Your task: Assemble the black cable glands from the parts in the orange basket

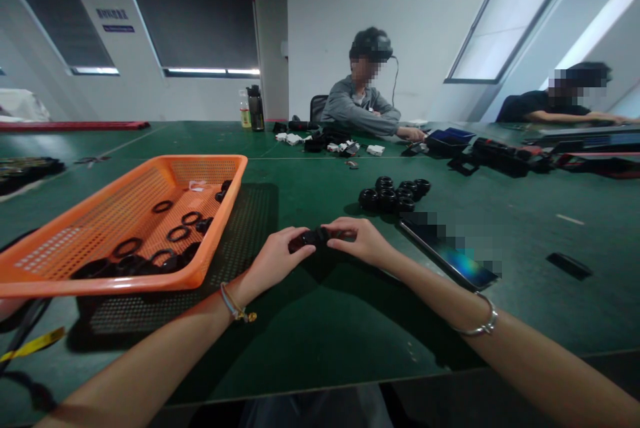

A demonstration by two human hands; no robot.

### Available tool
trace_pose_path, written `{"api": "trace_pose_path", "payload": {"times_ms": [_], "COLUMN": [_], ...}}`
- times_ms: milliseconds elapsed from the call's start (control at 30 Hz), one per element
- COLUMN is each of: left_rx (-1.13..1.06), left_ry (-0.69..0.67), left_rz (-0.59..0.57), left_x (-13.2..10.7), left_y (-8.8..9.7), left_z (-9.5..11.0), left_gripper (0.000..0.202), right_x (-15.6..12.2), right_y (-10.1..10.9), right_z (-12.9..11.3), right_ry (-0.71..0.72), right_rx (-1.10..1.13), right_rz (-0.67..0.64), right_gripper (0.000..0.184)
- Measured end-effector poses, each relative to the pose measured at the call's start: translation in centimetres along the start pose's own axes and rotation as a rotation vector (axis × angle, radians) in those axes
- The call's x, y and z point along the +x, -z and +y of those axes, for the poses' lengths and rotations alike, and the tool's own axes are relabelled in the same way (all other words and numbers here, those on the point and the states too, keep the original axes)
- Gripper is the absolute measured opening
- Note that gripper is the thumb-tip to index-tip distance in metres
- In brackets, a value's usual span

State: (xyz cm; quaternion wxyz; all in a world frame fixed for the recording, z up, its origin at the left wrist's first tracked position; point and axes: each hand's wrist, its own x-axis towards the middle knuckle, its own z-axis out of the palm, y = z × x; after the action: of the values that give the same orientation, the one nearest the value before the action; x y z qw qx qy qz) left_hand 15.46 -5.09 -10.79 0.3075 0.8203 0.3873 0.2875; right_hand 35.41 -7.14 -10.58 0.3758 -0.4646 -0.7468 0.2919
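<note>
Two bare forearms reach in from the near edge and meet over the green counter [320,321]. The left hand [273,261] and right hand [363,241] share one small black part [313,239], fingers of each pinching an end. The part lies directly between them, its long axis running left to right, neither hand clearly nearer. Just left stands an orange basket [125,281] holding black rings [177,233]. Beyond the right hand sits a cluster of black round parts [395,195]; a phone [450,255] lies right.
</note>
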Motion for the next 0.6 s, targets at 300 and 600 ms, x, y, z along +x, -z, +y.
{"api": "trace_pose_path", "payload": {"times_ms": [300,600], "left_rx": [0.016,0.037], "left_ry": [0.001,0.000], "left_rz": [0.006,-0.012], "left_x": [0.01,-0.09], "left_y": [0.02,0.16], "left_z": [-0.03,0.27], "left_gripper": [0.033,0.031], "right_x": [0.02,0.05], "right_y": [-0.30,-0.25], "right_z": [-0.11,-0.48], "right_ry": [-0.052,-0.089], "right_rx": [0.036,-0.004], "right_rz": [0.029,0.009], "right_gripper": [0.035,0.031]}}
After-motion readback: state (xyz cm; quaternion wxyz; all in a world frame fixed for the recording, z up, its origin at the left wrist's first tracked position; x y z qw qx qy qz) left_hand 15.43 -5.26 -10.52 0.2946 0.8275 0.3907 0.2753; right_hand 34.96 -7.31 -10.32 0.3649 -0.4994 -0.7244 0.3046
